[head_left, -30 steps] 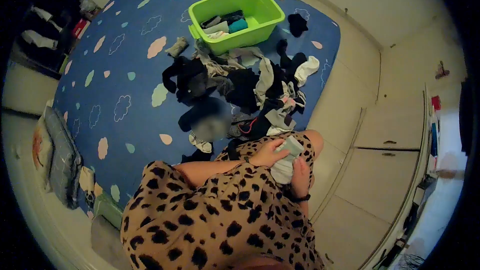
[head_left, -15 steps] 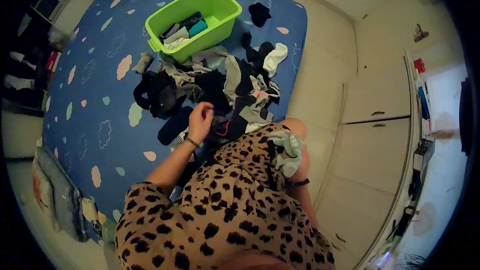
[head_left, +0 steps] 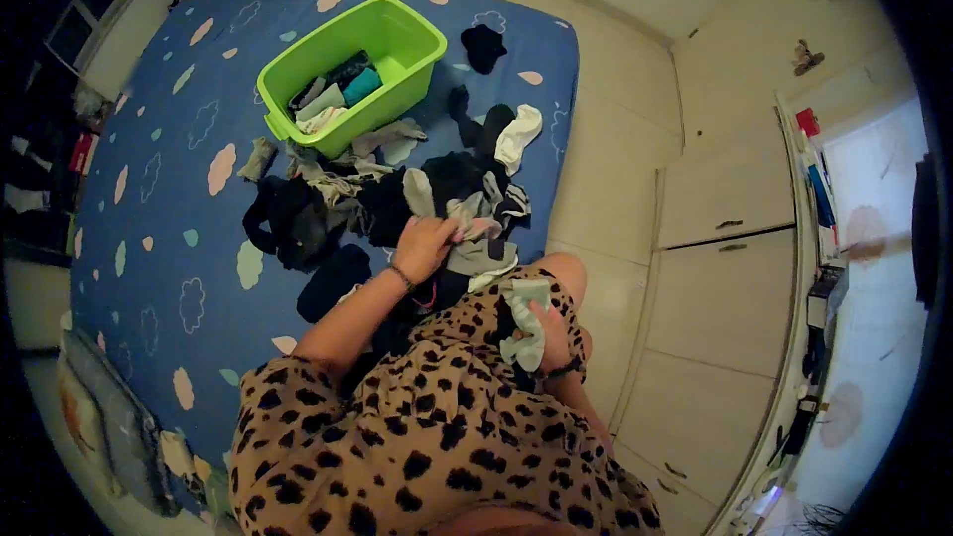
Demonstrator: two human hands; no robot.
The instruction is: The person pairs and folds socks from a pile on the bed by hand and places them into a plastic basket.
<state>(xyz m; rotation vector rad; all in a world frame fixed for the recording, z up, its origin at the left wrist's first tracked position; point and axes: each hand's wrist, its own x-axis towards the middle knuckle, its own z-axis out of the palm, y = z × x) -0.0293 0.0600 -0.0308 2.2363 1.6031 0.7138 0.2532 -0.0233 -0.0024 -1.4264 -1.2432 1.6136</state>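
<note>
Pale sock (head_left: 526, 313) | lower centre | right hand (head_left: 554, 339) curled round it, perhaps freeing left hand (head_left: 427, 246) | left half-curled at sock pile (head_left: 385, 206), hold unclear

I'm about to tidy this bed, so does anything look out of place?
One thing, mildly: a black cloth item lies alone right of the green tub, apart from the jumbled sock pile. I see nothing spilled or damaged.
</note>
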